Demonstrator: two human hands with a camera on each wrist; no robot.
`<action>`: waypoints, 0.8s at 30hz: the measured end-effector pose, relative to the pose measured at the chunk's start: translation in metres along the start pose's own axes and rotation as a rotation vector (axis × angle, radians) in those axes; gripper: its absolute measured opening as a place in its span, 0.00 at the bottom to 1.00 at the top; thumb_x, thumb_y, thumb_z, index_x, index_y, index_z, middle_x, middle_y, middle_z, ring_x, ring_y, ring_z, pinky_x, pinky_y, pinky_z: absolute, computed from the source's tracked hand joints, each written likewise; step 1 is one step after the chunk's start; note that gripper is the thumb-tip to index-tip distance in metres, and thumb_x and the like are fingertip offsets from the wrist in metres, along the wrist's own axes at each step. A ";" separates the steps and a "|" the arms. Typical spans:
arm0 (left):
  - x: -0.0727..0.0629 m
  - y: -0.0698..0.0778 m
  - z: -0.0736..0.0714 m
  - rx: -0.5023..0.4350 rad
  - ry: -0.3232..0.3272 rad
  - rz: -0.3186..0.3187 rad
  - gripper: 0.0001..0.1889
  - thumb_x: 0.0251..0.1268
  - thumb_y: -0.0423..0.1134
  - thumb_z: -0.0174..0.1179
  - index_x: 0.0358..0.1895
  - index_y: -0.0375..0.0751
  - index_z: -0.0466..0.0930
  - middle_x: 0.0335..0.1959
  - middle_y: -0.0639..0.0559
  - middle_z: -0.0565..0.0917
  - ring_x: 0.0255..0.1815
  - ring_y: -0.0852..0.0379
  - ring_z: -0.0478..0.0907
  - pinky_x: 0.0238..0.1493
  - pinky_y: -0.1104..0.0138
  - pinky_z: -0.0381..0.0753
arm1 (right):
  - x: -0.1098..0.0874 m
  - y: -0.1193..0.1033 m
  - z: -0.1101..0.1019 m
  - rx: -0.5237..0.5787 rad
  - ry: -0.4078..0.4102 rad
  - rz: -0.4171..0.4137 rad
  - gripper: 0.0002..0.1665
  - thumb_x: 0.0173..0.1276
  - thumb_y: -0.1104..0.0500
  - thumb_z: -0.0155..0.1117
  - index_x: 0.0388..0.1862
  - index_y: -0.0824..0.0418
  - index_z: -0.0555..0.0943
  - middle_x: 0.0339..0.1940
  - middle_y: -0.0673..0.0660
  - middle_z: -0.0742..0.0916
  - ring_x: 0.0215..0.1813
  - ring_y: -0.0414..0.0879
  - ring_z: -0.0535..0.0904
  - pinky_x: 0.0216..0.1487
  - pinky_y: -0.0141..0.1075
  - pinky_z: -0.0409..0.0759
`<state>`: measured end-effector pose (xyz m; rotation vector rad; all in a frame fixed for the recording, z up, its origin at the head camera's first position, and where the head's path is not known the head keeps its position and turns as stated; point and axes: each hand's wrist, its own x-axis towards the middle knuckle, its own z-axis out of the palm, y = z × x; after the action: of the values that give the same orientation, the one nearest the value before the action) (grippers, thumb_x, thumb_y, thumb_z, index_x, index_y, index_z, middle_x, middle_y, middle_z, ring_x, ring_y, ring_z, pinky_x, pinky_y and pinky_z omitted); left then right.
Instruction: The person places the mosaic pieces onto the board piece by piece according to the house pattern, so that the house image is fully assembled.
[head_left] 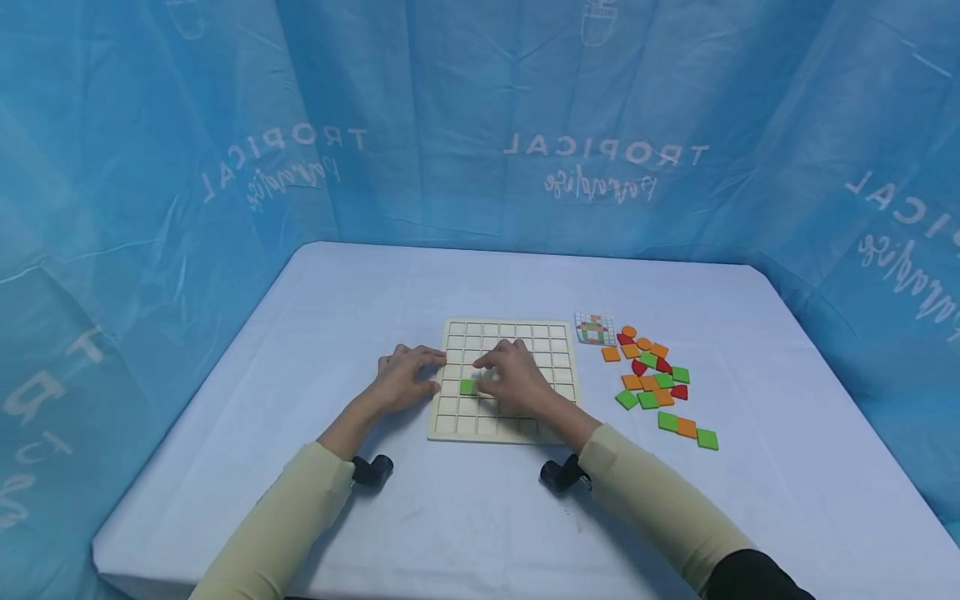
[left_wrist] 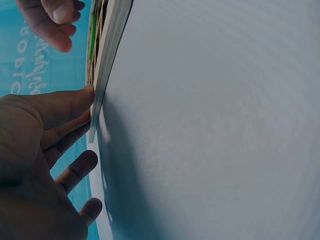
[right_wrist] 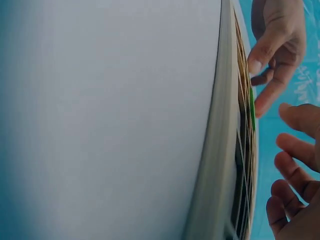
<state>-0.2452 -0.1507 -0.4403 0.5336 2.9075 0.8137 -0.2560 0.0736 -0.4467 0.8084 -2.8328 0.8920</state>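
Observation:
A pale wooden grid board (head_left: 450, 427) lies on the white table. One green square tile (head_left: 467, 387) sits in a cell on its left side. My left hand (head_left: 405, 379) touches the board's left edge, its thumb and fingers spread along it. In the left wrist view, that thumb (left_wrist: 75, 102) meets the edge. Over the middle of the board hovers my right hand (head_left: 513, 379), fingertips just right of the green tile. In the right wrist view, its fingers (right_wrist: 300, 150) are loosely bent, with nothing between them.
Right of the board lie loose orange squares (head_left: 611, 354), green squares (head_left: 707, 439), orange circles (head_left: 629, 332) and red pieces (head_left: 679, 392). A small pattern card (head_left: 596, 329) lies by the board's upper right corner. Blue printed curtains (head_left: 450, 125) hang around the table.

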 end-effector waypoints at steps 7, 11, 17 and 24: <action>0.000 0.000 0.001 -0.013 0.011 -0.004 0.23 0.60 0.37 0.65 0.60 0.39 0.78 0.63 0.49 0.74 0.55 0.48 0.65 0.56 0.46 0.54 | -0.012 0.010 -0.018 0.079 0.040 0.063 0.19 0.60 0.53 0.71 0.50 0.58 0.85 0.40 0.51 0.79 0.45 0.48 0.69 0.43 0.42 0.71; 0.000 -0.002 0.001 -0.013 0.014 0.003 0.23 0.60 0.37 0.65 0.60 0.40 0.78 0.63 0.49 0.74 0.55 0.48 0.65 0.56 0.46 0.54 | -0.025 0.017 -0.032 0.106 0.066 0.097 0.21 0.60 0.54 0.71 0.51 0.59 0.84 0.42 0.52 0.80 0.46 0.48 0.68 0.44 0.43 0.71; 0.000 -0.004 0.000 -0.013 0.016 0.017 0.23 0.60 0.37 0.65 0.60 0.39 0.78 0.63 0.49 0.74 0.55 0.48 0.65 0.55 0.46 0.54 | -0.051 0.030 -0.056 0.123 0.109 0.152 0.22 0.59 0.56 0.72 0.52 0.60 0.84 0.44 0.54 0.81 0.50 0.51 0.70 0.46 0.47 0.73; 0.001 -0.005 0.001 -0.020 0.013 0.003 0.23 0.60 0.37 0.65 0.60 0.40 0.78 0.64 0.50 0.74 0.56 0.48 0.65 0.56 0.47 0.54 | -0.088 0.055 -0.083 0.081 0.135 0.192 0.23 0.58 0.57 0.73 0.52 0.63 0.83 0.49 0.59 0.81 0.53 0.55 0.69 0.46 0.50 0.73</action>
<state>-0.2480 -0.1540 -0.4438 0.5335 2.9079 0.8490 -0.2155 0.1983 -0.4246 0.4685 -2.8058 1.0483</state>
